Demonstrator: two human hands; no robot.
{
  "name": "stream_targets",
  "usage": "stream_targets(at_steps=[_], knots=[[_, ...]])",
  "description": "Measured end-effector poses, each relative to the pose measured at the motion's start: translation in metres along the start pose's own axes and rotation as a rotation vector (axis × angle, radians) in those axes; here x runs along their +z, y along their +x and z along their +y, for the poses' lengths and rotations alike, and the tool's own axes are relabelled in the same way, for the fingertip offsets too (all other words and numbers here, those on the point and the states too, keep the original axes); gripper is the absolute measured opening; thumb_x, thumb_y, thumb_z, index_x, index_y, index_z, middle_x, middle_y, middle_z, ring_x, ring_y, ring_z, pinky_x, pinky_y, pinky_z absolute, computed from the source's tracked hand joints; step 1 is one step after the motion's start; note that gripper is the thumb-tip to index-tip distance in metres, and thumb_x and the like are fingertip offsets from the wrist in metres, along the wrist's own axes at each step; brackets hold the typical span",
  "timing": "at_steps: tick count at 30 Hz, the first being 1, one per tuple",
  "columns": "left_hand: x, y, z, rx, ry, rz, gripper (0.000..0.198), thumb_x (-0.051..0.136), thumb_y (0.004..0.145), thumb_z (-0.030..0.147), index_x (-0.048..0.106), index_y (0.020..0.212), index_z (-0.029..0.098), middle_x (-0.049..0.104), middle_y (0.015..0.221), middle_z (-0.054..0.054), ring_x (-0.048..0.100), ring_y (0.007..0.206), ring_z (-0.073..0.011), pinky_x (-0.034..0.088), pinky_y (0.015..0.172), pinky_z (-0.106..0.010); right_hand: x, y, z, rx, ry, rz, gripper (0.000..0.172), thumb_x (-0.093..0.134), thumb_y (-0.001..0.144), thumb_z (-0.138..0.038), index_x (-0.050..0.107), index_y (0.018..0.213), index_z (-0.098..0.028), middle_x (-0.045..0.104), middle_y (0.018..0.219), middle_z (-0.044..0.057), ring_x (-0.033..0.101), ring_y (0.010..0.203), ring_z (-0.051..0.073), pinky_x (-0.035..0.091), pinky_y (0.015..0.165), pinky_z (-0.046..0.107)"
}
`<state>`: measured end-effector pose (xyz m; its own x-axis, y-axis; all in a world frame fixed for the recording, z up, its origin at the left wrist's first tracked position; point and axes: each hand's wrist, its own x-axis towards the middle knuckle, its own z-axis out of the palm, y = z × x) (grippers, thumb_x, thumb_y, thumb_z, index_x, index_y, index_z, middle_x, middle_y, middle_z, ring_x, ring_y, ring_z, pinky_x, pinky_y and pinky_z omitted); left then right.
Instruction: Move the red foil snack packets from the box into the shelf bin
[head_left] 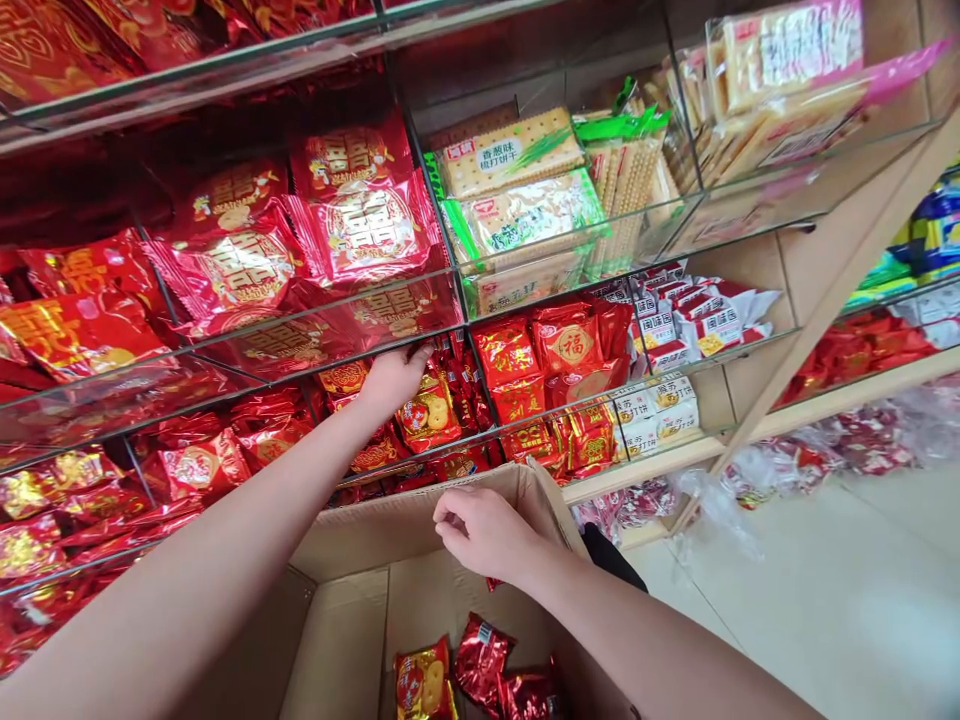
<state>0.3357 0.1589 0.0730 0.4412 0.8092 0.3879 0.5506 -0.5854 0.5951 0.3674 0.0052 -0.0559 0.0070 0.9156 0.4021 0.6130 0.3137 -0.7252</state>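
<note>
My left hand (pixel 401 378) reaches over the glass front of a lower shelf compartment, among red and gold packs of biscuits (pixel 431 412). Its fingertips are partly hidden, so I cannot make out whether they grip a pack. Over the open cardboard box (pixel 345 615), my right hand (pixel 487 532) is curled into a loose fist with nothing visible in it. Inside the box lie a red and gold biscuit pack (pixel 424 682) and shiny dark red packs (pixel 482 660). A small bit of red shows just below the right hand.
Above are large red snack bags (pixel 367 225) and green-edged cracker packs (pixel 517 215) behind glass strips (pixel 322 312). White packs (pixel 656 412) fill the compartments to the right. Plastic-wrapped packs (pixel 787 470) lie under the wooden shelf, beside the tiled floor (pixel 840 590).
</note>
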Motion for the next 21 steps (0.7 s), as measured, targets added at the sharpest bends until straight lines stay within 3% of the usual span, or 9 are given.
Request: stream_targets(at_steps=[4, 8, 14, 17, 21], knots=[[0.004, 0.005, 0.005, 0.104, 0.207, -0.01, 0.03, 0.049, 0.074, 0.03, 0.057, 0.101, 0.018, 0.058, 0.108, -0.008, 0.044, 0.11, -0.0261, 0.029, 0.094, -0.033, 0.003, -0.001, 0.004, 0.005, -0.031, -0.007, 0.009, 0.046, 0.072, -0.015, 0.054, 0.073, -0.019, 0.059, 0.068, -0.002, 0.052, 0.062, 0.01, 0.036, 0.058, 0.019], [0.006, 0.007, 0.009, 0.1, 0.248, -0.007, 0.028, 0.049, 0.073, 0.028, 0.058, 0.098, 0.018, 0.061, 0.101, -0.007, 0.045, 0.108, -0.0264, 0.028, 0.095, -0.033, 0.004, -0.001, 0.004, -0.008, -0.072, -0.039, 0.01, 0.046, 0.07, -0.014, 0.055, 0.071, -0.02, 0.059, 0.066, -0.002, 0.05, 0.058, 0.01, 0.033, 0.054, 0.02], [0.008, -0.003, 0.014, 0.028, 0.172, -0.029, 0.03, 0.047, 0.073, 0.036, 0.061, 0.086, 0.013, 0.064, 0.08, -0.009, 0.056, 0.089, -0.0281, 0.04, 0.08, -0.033, 0.006, -0.003, 0.004, -0.012, -0.11, -0.074, 0.011, 0.046, 0.068, -0.013, 0.055, 0.071, -0.02, 0.06, 0.068, -0.002, 0.051, 0.059, 0.01, 0.032, 0.055, 0.02], [0.014, -0.003, 0.017, 0.057, 0.14, 0.001, 0.036, 0.047, 0.073, 0.04, 0.059, 0.091, 0.011, 0.063, 0.091, -0.011, 0.054, 0.094, -0.0284, 0.039, 0.081, -0.033, 0.008, -0.002, 0.006, -0.014, -0.118, -0.072, 0.01, 0.046, 0.069, -0.015, 0.055, 0.071, -0.02, 0.06, 0.067, -0.002, 0.051, 0.059, 0.01, 0.033, 0.056, 0.02], [0.027, 0.006, 0.021, 0.022, 0.07, 0.056, 0.033, 0.046, 0.075, 0.034, 0.055, 0.098, 0.012, 0.057, 0.106, -0.014, 0.044, 0.109, -0.029, 0.031, 0.09, -0.036, 0.008, -0.001, 0.008, -0.013, -0.131, -0.106, 0.011, 0.046, 0.068, -0.014, 0.055, 0.07, -0.02, 0.06, 0.066, -0.003, 0.05, 0.058, 0.01, 0.033, 0.054, 0.02]])
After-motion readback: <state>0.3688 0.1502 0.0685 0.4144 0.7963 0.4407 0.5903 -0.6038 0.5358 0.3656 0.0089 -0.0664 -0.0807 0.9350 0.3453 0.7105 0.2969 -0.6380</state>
